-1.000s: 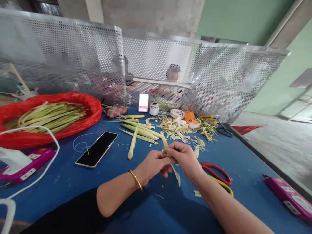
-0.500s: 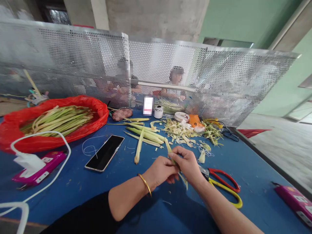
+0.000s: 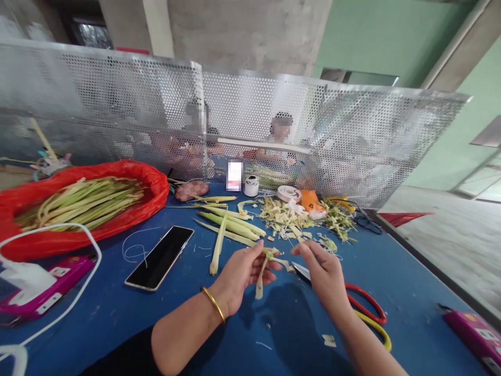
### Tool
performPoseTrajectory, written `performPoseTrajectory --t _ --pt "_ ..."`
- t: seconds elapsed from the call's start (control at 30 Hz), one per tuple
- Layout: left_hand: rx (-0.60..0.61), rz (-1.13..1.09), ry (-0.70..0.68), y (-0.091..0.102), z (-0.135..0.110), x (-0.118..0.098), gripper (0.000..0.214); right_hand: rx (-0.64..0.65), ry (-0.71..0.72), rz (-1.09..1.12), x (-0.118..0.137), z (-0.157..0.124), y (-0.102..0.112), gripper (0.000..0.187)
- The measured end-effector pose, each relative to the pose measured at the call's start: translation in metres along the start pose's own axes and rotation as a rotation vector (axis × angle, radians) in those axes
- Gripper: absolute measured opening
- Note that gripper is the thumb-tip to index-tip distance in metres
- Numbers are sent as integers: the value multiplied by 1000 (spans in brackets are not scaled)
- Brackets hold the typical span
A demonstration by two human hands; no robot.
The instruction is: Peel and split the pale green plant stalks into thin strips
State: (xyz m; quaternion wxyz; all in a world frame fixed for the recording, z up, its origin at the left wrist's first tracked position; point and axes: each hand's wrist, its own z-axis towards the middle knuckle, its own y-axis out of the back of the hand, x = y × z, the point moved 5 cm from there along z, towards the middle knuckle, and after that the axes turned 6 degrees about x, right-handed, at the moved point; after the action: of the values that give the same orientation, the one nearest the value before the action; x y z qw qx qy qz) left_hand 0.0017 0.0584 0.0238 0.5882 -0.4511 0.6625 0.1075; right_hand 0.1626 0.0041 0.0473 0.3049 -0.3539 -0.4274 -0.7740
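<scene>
Pinched in the half-curled left hand [image 3: 243, 269], the leaf strip [image 3: 270, 255] dangles loose ends, presumably for the loosely curled right hand [image 3: 325, 272], its hold unclear.

Left of the black phone [image 3: 162, 256] I see a power strip [image 3: 66, 278]; beyond the phone, a white jar [image 3: 251, 188] and metal screen [image 3: 250, 104].

Blue table [image 3: 230, 342] with a dark-screened phone [image 3: 159, 258] lying flat. Right of the phone, the person's left hand [image 3: 248, 266] holds a pale leaf piece [image 3: 260, 279]. Farther right of it, the right hand [image 3: 324, 266] is apart from the leaf piece, fingers bent, above scissors [image 3: 302, 272]. Beyond the phone, rightward, lie green stalks [image 3: 235, 224] and heaped scraps [image 3: 284, 211]; leftward, a red bag [image 3: 129, 220] holds long leaves [image 3: 88, 203].
</scene>
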Motion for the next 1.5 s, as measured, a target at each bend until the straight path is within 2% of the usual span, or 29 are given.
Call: performPoseTrajectory --t 0.13,0.23,0.4,0.5,0.57,0.7,0.73,0.8,0.9,1.0,1.07,1.27,1.37,1.5 --pt "-33 46 -67 4 0 -4 45 200 2 42 3 -7 -22 27" --pt "-85 103 -97 6 0 -3 39 252 -27 69 3 -12 -33 28" --pt "-80 115 -101 5 -1 4 36 234 16 33 4 -17 -34 32" --pt "-138 54 -115 10 0 8 34 219 106 -64 6 -17 -34 32" --pt "-175 9 -113 12 2 10 33 162 200 -161 10 -19 -32 29" --pt "-161 -61 -159 11 2 6 35 -100 419 -402 30 -29 -20 12" --pt "-141 -78 -177 10 1 4 37 -122 464 -430 35 -33 -20 13" --pt "-86 -110 -199 4 -2 1 40 -60 501 -420 41 -38 -26 12" --pt "-24 -137 -212 -3 -6 2 36 61 389 -293 37 -40 -39 8" --pt "-15 -161 -223 -6 -7 5 32 59 238 -127 25 -38 -45 8" --pt "-12 -182 -217 -7 -7 7 31 48 188 -80 20 -37 -45 11" --pt "-28 -225 -189 -8 -9 9 28 55 161 -30 19 -35 -43 8" --pt "-35 -210 -189 -9 -8 11 27 103 136 35 19 -35 -46 15" --pt "-105 -252 -206 -5 -7 13 32 149 112 92 19 -36 -49 19"
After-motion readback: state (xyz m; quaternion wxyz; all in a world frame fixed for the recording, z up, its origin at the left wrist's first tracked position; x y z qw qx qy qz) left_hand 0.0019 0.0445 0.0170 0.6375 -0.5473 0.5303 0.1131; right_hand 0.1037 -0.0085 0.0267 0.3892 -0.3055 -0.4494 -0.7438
